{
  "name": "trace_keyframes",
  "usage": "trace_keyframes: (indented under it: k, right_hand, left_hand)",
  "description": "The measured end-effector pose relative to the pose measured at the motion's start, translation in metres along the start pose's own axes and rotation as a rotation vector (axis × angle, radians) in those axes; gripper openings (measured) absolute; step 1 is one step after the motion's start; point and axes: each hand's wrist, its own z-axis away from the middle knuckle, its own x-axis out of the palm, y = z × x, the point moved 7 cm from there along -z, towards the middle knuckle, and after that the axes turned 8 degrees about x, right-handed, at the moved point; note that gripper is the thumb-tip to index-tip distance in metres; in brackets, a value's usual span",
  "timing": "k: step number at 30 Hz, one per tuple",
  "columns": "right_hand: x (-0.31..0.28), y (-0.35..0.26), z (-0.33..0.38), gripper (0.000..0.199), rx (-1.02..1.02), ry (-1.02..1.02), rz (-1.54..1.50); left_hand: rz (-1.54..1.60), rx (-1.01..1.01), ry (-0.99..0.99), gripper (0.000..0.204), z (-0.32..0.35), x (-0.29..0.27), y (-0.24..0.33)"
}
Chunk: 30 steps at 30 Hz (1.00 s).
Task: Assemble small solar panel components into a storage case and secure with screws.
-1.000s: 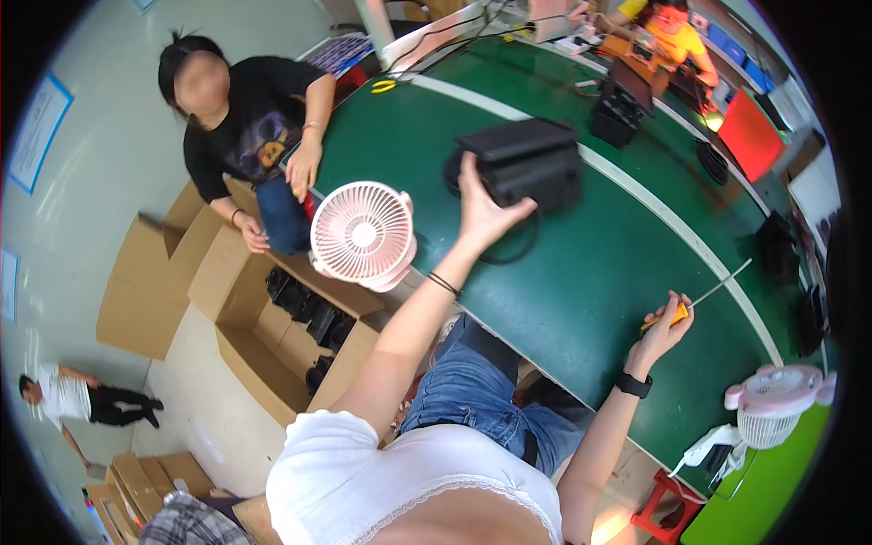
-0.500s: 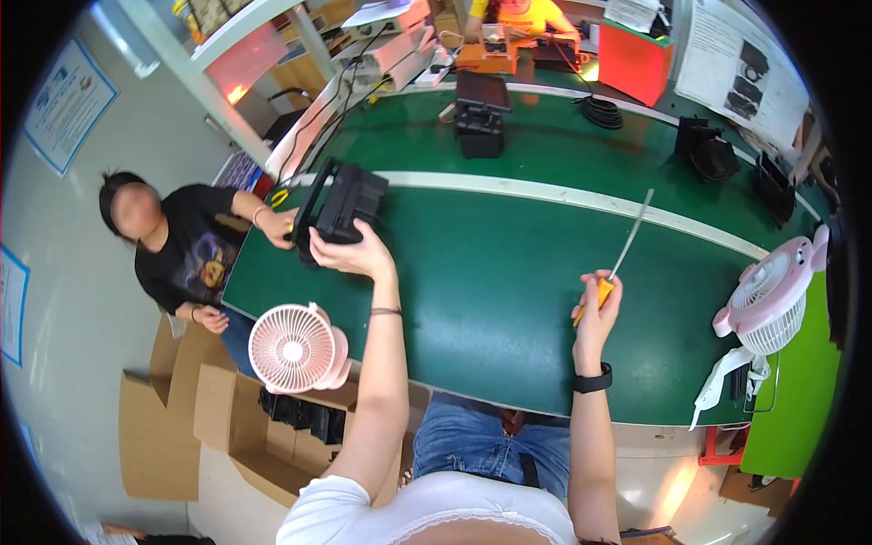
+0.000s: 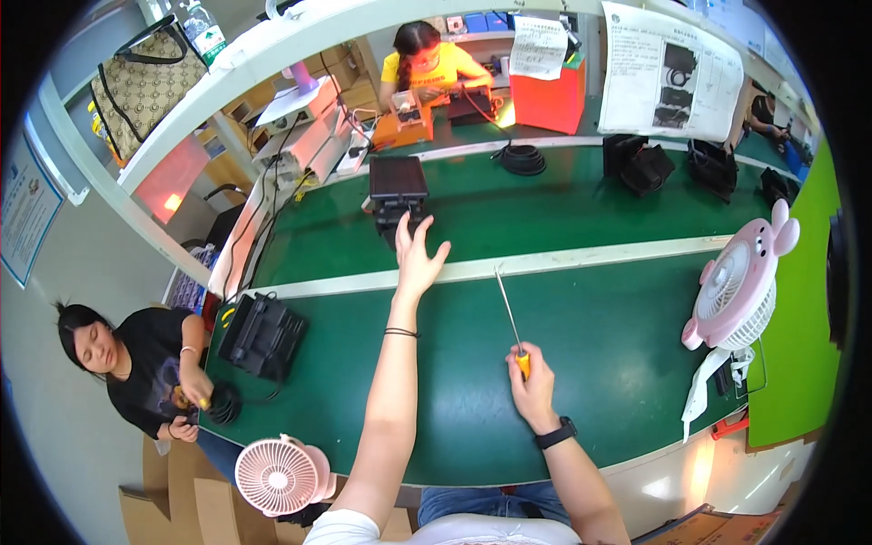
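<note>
A white printed sheet [image 3: 683,80] hangs at one o'clock, an orange-red box [image 3: 549,98] at twelve. My left hand [image 3: 416,257], fingers spread and empty, has left the black device [image 3: 262,336] at nine o'clock for another black unit [image 3: 398,191]; my right hand [image 3: 534,386] stays clenched on the yellow-handled screwdriver [image 3: 510,318].

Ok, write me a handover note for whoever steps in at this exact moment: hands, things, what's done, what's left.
Left hand: open, fingers spread, reaching out over the green table toward the black device on the far side; it looks just short of it, not gripping.
Right hand: closed on the yellow handle of a long screwdriver, shaft pointing away across the table.
Another black device sits at the left end, near a seated person.
Done: screwdriver in hand.
Left: the far device is not yet picked up.
</note>
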Motion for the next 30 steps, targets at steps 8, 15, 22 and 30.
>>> trace_keyframes:
  k: [8, 15, 22, 30]
  right_hand:
    - [-0.007, 0.004, -0.003, 0.022, 0.024, 0.067, -0.115]
    - [-0.013, 0.003, -0.005, 0.02, 0.038, 0.112, -0.19]
    - [-0.023, 0.012, -0.009, 0.018, 0.151, 0.199, -0.352]
    - [-0.057, 0.0, 0.023, 0.024, 0.274, 0.239, -0.824]
  left_hand:
    - [0.115, -0.187, 0.136, 0.033, -0.002, -0.035, 0.003]
    - [-0.064, -0.042, 0.246, 0.023, 0.026, -0.089, 0.089]
    - [-0.358, 0.119, 0.253, 0.016, 0.105, -0.111, 0.212]
    - [-0.129, 0.318, 0.223, 0.024, 0.176, -0.133, 0.27]
